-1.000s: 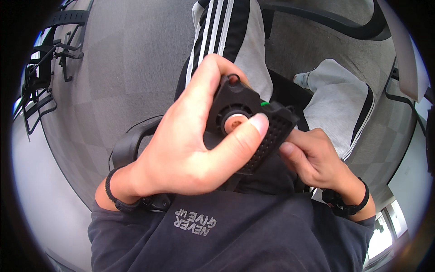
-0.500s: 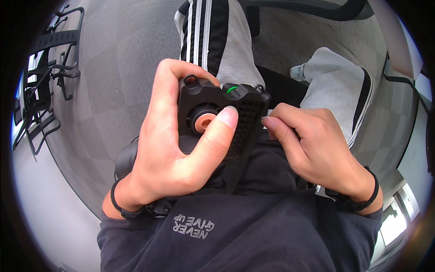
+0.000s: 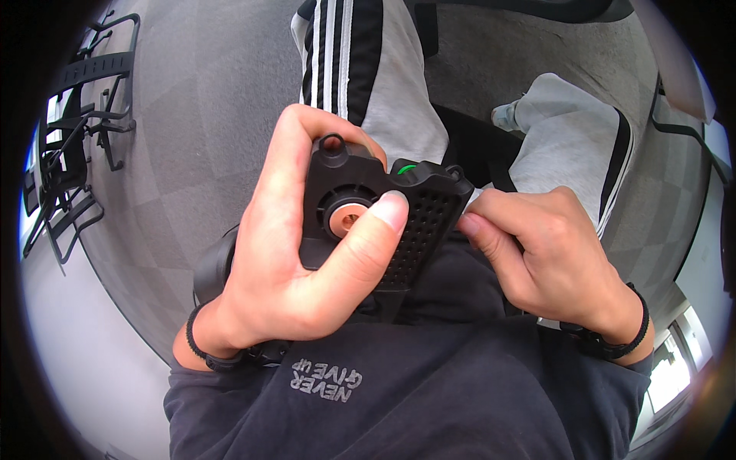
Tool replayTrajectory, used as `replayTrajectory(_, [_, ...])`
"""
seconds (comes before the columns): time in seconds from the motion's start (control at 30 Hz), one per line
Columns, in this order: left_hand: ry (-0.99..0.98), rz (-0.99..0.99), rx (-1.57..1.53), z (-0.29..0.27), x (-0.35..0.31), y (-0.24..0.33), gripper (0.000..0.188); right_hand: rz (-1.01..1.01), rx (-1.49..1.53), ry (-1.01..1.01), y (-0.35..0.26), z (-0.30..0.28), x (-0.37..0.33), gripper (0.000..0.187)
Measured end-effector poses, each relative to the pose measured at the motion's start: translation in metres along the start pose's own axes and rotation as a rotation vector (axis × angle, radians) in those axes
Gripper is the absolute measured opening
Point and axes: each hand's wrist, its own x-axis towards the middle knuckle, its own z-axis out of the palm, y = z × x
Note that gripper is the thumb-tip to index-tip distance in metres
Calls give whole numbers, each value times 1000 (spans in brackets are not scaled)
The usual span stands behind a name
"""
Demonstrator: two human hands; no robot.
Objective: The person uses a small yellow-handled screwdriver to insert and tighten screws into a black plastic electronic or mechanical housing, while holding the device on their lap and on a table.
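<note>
In front of my lap, my left hand (image 3: 299, 245) is wrapped round a black plastic device (image 3: 425, 226). The device has a copper-coloured ring with a hole in it, a dotted side face, small loops at its top corners and a green part in its top edge. My left thumb presses on its face beside the ring, while the index finger bends behind its top. Close to the device's right edge, my right hand (image 3: 537, 241) has its thumb and index finger pinched together. A bit of something whitish (image 3: 477, 193) shows at those fingertips, too small to name.
My legs in grey trousers (image 3: 399, 100) with black and white stripes lie beyond the device. Black metal-framed chairs (image 3: 96, 84) stand on the grey carpet (image 3: 207, 84) at the far left. A dark curved furniture part (image 3: 529, 9) runs along the top edge.
The device has tilted slightly and shifted a little to the right and nearer in my left hand. My right hand has moved slightly to the right, its fingertips still pinched near the device's edge.
</note>
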Motion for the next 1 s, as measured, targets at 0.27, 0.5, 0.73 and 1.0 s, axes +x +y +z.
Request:
replayTrajectory(0.27, [-84, -76, -145, -6, 2, -3, 35, -84, 176, 13, 6, 2, -5, 17])
replayTrajectory(0.5, [-110, -81, -146, -5, 1, -5, 36, -76, 225, 16, 11, 9, -8, 11])
replayTrajectory(0.73, [-64, -108, -90, -6, -1, 0, 31, -32, 226, 6, 10, 11, -7, 8])
replayTrajectory(1.0, [-31, -108, -126, -6, -1, -1, 29, 8, 233, -3, 6, 10, -3, 9])
